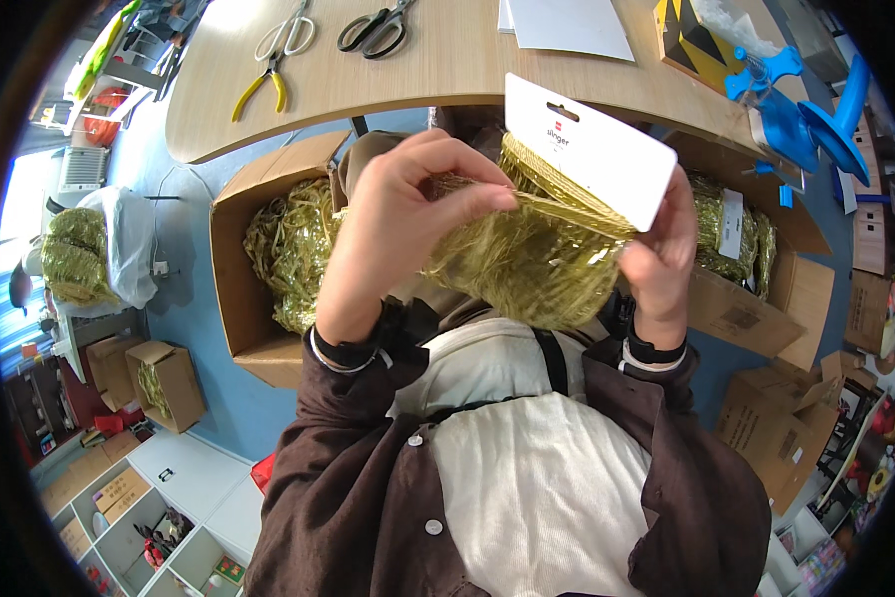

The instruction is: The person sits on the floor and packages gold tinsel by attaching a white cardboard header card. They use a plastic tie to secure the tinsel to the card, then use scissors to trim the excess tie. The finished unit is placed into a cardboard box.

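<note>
Between my hands, above my lap, hangs a bundle of shiny gold-green tinsel fringe (537, 276) with a braided top cord (567, 195). A white cardboard hang card (589, 149) with a slot and printing stands along the cord. My left hand (436, 198) pinches the cord between thumb and forefinger near the middle. My right hand (660, 254) grips the bundle's right end together with the card's lower right corner; some of its fingers are hidden behind the card.
The wooden table (432, 82) ahead holds yellow-handled pliers (268, 88), scissors (376, 31), white sheets (570, 28) and a blue tape dispenser (790, 112). Open cardboard boxes with tinsel stand left (227, 276) and right (746, 306) of my lap.
</note>
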### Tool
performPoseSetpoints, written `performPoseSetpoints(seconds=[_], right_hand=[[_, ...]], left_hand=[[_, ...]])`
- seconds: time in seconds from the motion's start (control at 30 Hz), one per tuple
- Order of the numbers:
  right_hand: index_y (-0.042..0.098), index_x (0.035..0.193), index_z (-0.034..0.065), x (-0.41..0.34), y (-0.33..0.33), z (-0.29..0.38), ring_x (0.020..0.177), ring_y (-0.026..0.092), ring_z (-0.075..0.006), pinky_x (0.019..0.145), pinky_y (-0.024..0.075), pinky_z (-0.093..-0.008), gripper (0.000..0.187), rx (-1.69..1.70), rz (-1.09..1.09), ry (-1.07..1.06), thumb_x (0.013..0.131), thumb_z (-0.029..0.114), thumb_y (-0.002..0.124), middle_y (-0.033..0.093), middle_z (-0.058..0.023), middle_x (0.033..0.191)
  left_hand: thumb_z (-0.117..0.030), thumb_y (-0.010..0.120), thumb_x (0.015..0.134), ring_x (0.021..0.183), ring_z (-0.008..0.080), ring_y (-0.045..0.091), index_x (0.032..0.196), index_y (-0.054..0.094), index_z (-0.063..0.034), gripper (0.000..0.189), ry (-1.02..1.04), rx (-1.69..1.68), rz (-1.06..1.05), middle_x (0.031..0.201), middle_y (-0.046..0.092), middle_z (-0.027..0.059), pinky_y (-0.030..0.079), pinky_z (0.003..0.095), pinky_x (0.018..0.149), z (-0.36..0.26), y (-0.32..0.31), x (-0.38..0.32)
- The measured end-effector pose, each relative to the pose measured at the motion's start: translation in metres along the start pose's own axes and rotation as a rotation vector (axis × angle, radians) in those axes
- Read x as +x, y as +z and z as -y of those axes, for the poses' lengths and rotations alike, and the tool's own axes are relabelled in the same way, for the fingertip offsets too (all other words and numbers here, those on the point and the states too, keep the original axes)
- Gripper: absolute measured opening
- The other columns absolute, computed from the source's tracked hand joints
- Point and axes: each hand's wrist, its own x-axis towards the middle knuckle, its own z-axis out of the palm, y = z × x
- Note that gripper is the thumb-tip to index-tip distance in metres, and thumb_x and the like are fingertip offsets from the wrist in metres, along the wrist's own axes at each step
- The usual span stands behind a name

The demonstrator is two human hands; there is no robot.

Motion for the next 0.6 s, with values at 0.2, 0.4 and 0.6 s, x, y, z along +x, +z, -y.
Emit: performPoseSetpoints(seconds=[0.2,0.4,0.6], right_hand=[[0.043,0.150,-0.0006,-0.008,-0.021,-0.001,0.120,0.064,-0.0252,0.102,0.0533,-0.0400,0.085,0.335,-0.075,0.071,0.076,0.027,0.075,0.063,-0.0149,0.133],[0.049,0.145,-0.0018,-0.014,-0.048,-0.008,0.110,0.069,-0.0303,0.091,0.0602,-0.0417,0.076,0.513,-0.080,0.174,0.081,0.032,0.070,0.064,-0.0208,0.130],[0.058,0.133,-0.0031,-0.020,-0.069,-0.020,0.087,0.073,-0.0239,0.074,0.0627,-0.0366,0.055,0.478,-0.209,0.236,0.095,0.037,0.053,0.071,-0.0181,0.110]], left_hand=[[-0.013,0.081,0.088,0.082,0.0105,0.058,0.095,0.077,-0.0018,0.014,0.035,0.020,-0.040,0.086,0.064,0.0005,0.048,0.0259,0.075,0.027,-0.014,0.008],[-0.015,0.080,0.092,0.091,0.0088,0.062,0.098,0.072,-0.0002,0.018,-0.100,-0.364,0.105,0.100,0.070,0.0024,0.051,0.0237,0.084,0.044,-0.013,0.010],[-0.015,0.080,0.092,0.089,0.0075,0.064,0.094,0.068,-0.0036,0.017,-0.077,-0.607,0.157,0.101,0.071,0.0035,0.052,0.0230,0.085,0.052,-0.001,0.009]])
